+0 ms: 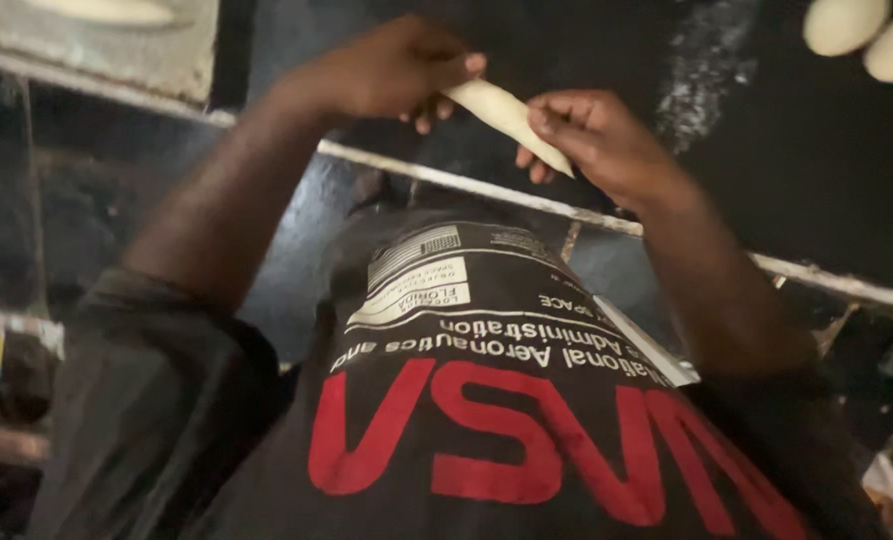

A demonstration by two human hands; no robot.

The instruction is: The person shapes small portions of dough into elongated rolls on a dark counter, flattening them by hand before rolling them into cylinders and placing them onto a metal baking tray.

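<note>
A pale, stretched strip of dough [501, 112] hangs between both my hands above a dark work surface [816, 170]. My left hand [386, 70] pinches the strip's upper left end with thumb and fingers. My right hand [591, 135] grips its lower right end. The strip slants down from left to right. Part of its middle is hidden behind my right thumb.
Two pale dough balls [866, 35] lie at the top right of the dark surface, near a smear of flour [701, 65]. A worn light edge [466, 185] of the table runs diagonally below my hands. My dark printed shirt [486, 400] fills the lower view.
</note>
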